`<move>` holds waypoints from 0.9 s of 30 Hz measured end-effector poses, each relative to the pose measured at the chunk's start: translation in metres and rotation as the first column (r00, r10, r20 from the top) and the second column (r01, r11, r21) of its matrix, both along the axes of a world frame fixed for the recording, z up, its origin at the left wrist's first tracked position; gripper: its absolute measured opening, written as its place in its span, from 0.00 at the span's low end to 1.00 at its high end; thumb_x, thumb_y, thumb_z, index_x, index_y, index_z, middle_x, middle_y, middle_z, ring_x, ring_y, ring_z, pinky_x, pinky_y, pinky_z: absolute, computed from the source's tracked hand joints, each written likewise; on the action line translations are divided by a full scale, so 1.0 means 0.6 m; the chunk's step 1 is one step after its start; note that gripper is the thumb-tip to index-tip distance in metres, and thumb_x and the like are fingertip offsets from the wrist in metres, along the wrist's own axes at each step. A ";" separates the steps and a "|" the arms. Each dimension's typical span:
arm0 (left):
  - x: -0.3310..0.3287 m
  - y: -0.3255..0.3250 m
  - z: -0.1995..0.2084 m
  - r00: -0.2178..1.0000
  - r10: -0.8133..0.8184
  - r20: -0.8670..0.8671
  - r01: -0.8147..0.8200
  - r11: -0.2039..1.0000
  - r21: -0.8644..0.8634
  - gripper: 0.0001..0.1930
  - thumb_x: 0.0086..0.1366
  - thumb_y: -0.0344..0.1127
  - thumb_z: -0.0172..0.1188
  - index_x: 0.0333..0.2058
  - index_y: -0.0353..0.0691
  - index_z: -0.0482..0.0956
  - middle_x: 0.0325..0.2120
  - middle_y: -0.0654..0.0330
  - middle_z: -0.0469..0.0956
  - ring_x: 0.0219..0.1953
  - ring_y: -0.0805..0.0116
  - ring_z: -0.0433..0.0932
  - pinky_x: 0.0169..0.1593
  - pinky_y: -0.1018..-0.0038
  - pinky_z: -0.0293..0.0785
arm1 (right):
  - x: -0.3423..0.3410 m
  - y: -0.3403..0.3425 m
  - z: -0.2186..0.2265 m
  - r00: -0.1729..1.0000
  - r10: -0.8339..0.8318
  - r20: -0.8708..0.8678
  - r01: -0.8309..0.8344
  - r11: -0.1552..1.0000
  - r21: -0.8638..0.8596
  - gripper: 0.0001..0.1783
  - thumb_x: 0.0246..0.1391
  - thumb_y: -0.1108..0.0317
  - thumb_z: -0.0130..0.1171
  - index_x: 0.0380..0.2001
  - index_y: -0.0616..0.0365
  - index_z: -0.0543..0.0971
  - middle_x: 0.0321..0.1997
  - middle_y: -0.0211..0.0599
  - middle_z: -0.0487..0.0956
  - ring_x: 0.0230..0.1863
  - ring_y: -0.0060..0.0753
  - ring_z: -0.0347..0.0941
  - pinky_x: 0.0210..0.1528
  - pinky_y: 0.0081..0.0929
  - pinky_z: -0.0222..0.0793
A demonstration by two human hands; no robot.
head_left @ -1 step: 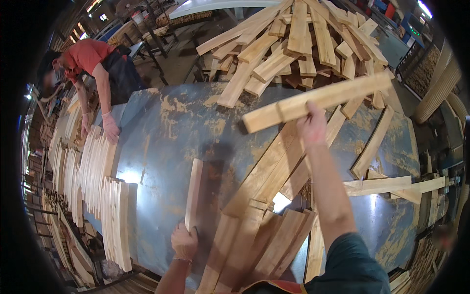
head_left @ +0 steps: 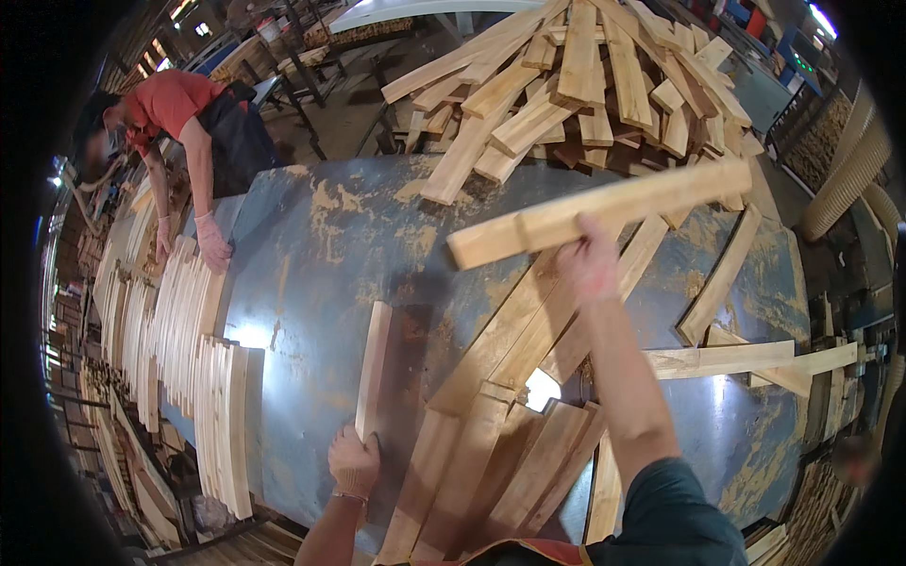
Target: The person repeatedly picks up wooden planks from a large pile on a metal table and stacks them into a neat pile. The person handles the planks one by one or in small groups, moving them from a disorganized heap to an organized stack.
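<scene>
Bench (head_left: 311,377) had a plank pile (head_left: 576,71) at its far edge; raised board (head_left: 618,205) was above bench, second board (head_left: 374,368) toward the left, couldn't tell if touching; right hand (head_left: 587,266) gripped first near middle, left hand (head_left: 355,462) gripped second's near end

No words, numbers, labels or signs can be read. Beyond the far right corner of the metal-topped worktable (head_left: 316,255), small green lights (head_left: 802,62) glow on a blue machine (head_left: 795,45); they are too small to tell whether they form characters. Any marking elsewhere is too blurred to make out.
</scene>
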State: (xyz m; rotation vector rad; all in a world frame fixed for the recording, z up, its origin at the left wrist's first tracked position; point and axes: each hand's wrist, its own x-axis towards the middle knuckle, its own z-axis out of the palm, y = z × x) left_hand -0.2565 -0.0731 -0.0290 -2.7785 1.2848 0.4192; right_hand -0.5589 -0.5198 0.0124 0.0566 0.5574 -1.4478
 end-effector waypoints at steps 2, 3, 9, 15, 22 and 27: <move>0.006 -0.004 -0.005 1.000 0.016 0.014 -0.016 0.999 0.030 0.24 0.69 0.47 0.62 0.55 0.33 0.78 0.49 0.41 0.82 0.52 0.38 0.81 0.56 0.49 0.78 | 0.071 0.120 0.006 0.949 0.219 0.227 -0.217 0.975 -0.034 0.23 0.64 0.81 0.61 0.61 0.63 0.72 0.59 0.50 0.78 0.62 0.56 0.77 0.72 0.55 0.77; 0.007 -0.009 -0.004 1.000 -0.005 0.009 0.005 1.000 -0.006 0.24 0.69 0.47 0.62 0.55 0.33 0.79 0.49 0.41 0.82 0.53 0.38 0.81 0.56 0.49 0.78 | 0.106 0.145 -0.016 0.942 0.280 0.185 -0.277 0.960 -0.047 0.23 0.64 0.80 0.62 0.61 0.62 0.72 0.60 0.49 0.78 0.63 0.54 0.77 0.72 0.54 0.77; 0.000 -0.017 0.018 0.999 -0.033 -0.022 0.031 0.997 -0.075 0.22 0.69 0.45 0.62 0.54 0.35 0.80 0.49 0.42 0.83 0.54 0.38 0.80 0.58 0.49 0.77 | 0.344 0.114 -0.038 0.904 0.297 0.309 -0.299 0.953 -0.042 0.26 0.67 0.70 0.66 0.65 0.60 0.70 0.65 0.44 0.78 0.70 0.47 0.73 0.75 0.55 0.69; 0.012 0.012 -0.018 1.000 -0.027 -0.013 0.025 0.988 -0.153 0.20 0.66 0.40 0.63 0.54 0.38 0.81 0.47 0.47 0.84 0.51 0.41 0.81 0.56 0.49 0.77 | 0.289 -0.071 0.005 0.930 0.216 0.297 -0.232 0.973 0.019 0.23 0.70 0.72 0.60 0.65 0.58 0.71 0.67 0.49 0.77 0.70 0.54 0.73 0.74 0.64 0.68; 0.005 -0.001 -0.003 0.996 -0.081 -0.032 0.075 0.985 -0.158 0.16 0.66 0.39 0.63 0.50 0.39 0.81 0.43 0.47 0.83 0.49 0.42 0.83 0.54 0.50 0.78 | 0.022 -0.078 0.038 0.948 0.257 -0.186 -0.275 0.958 -0.078 0.15 0.72 0.71 0.57 0.58 0.63 0.74 0.59 0.49 0.82 0.60 0.50 0.82 0.64 0.53 0.83; 0.026 0.014 -0.011 0.988 -0.108 -0.109 0.082 0.972 -0.219 0.15 0.67 0.40 0.63 0.48 0.39 0.80 0.42 0.44 0.83 0.47 0.40 0.83 0.53 0.48 0.79 | 0.010 0.251 0.003 0.838 0.498 -0.222 -0.484 0.867 0.118 0.16 0.67 0.72 0.64 0.56 0.60 0.75 0.53 0.46 0.83 0.47 0.46 0.85 0.41 0.45 0.89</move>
